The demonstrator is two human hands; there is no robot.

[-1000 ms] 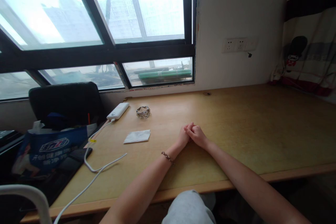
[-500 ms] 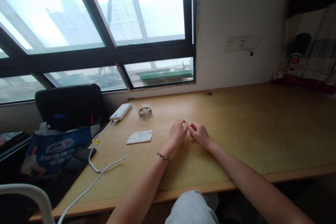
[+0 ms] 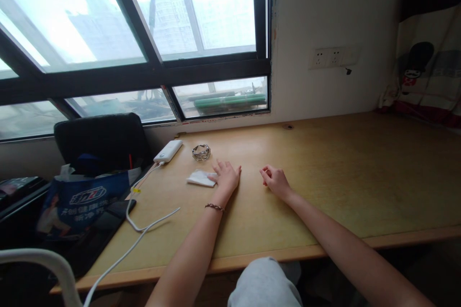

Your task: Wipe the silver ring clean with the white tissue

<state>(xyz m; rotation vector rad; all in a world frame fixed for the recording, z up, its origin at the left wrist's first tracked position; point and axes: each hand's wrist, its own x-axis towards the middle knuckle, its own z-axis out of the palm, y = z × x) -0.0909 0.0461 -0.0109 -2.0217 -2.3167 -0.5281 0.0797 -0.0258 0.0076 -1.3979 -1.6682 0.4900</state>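
"Where's the tissue point(image 3: 199, 179)?"

"Flat on the table point(image 3: 342, 168), its right end by the left hand point(image 3: 226, 177). That hand is open, fingers spread; the thumb seems to touch the paper."

"And the right hand point(image 3: 276, 181)?"

"Curled closed, apart from the tissue (whether anything's inside, I can't tell)."

"What could go wrong?"

"Thin paper may crumple or slide if the hand drags across it. The metal ring point(image 3: 201, 152) sits near those fingertips, so a forward sweep could knock it."

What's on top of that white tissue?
Fingers of the left hand overlap the right end of the tissue; the rest of its top shows. The part beneath those fingers is hidden.
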